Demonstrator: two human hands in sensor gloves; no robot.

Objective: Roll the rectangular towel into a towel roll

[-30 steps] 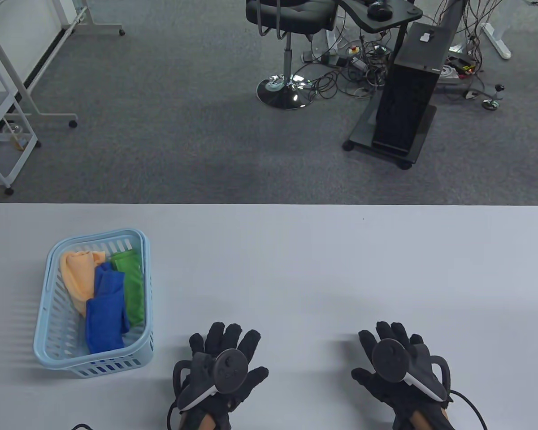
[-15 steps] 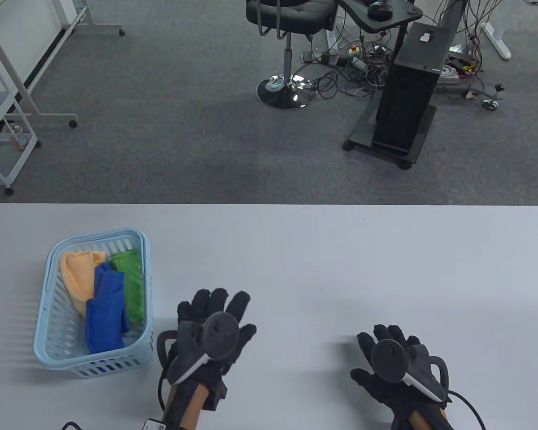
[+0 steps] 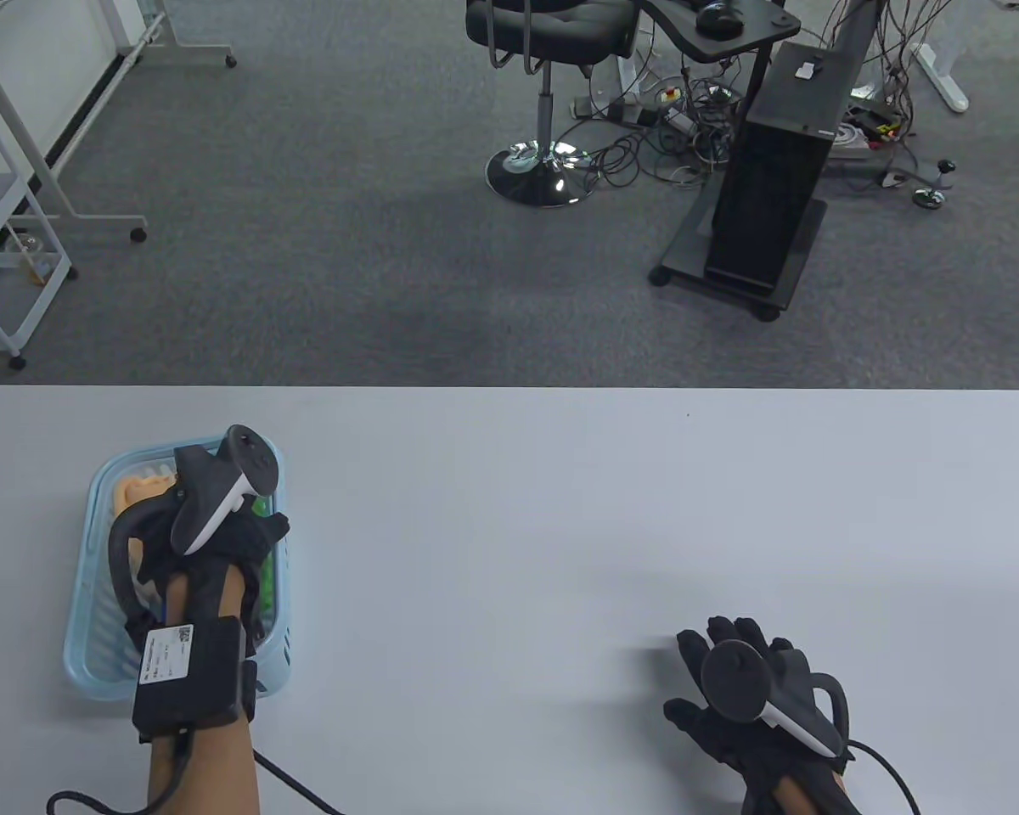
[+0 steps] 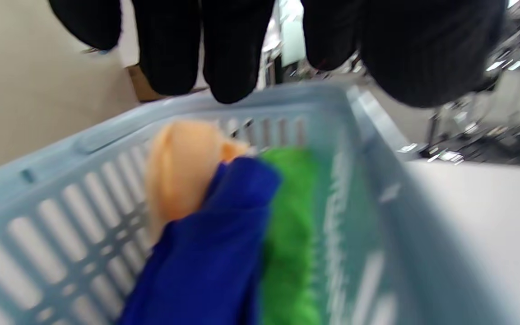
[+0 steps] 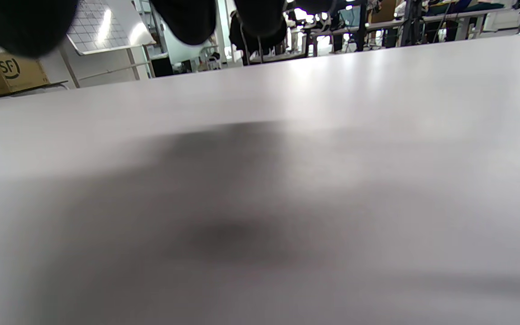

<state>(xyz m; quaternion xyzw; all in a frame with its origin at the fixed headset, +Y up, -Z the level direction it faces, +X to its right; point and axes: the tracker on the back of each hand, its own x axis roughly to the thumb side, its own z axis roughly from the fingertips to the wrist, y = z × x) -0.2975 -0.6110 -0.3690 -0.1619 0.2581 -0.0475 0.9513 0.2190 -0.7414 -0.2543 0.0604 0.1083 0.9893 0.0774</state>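
The towels [image 4: 224,234] lie in the basket [image 3: 89,645] right under the left hand [image 3: 212,543], its grip unclenched and empty, while the right hand [image 3: 747,696] rests flat on the worktop [image 3: 560,509], well apart.

Even bright light; both wrist views blurred, soft shadows.

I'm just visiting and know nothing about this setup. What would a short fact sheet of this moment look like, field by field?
Left hand: left hand is over the light blue basket, fingers hanging straight above the towels, gripping nothing
Right hand: right hand lies flat on the white table, apart from the basket
Basket contents: blue towel, green towel, orange towel, side by side
Towel on table: none yet
Rolling: not begun
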